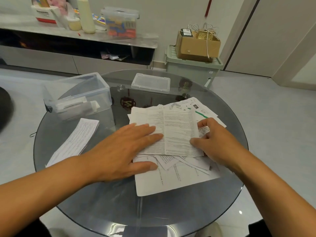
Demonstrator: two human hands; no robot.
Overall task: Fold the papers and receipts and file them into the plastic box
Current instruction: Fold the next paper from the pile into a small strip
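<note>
- We look down from a head-worn camera at a round dark glass tabletop (95, 199) with two bare forearms reaching in from the bottom edge
- A loose pile of papers and receipts (172, 175) covers the middle and right of the tabletop, sheets overlapping at many angles
- On top of the pile lies a printed sheet (177, 132) with a vertical crease down its middle
- Our left hand (123, 151) lies flat on the left half of that sheet, its fingers (150, 130) straight and spread, pressing down and gripping nothing
- Our right hand (215, 142) is at the sheet's right edge, its fingers (202, 124) curled and pinching that edge
- A clear plastic box (80, 96) stands open at the far left of the tabletop, overhanging its rim, with a few folded papers inside
- The box's clear lid (150, 82) rests apart from it at the far edge of the tabletop
- A folded paper (75, 141) lies alone on the left, between the box and our left forearm
- Beyond, a low shelf (85, 37) carries containers, and a cardboard box (196, 47) sits on a green bin (191, 69) on the floor
</note>
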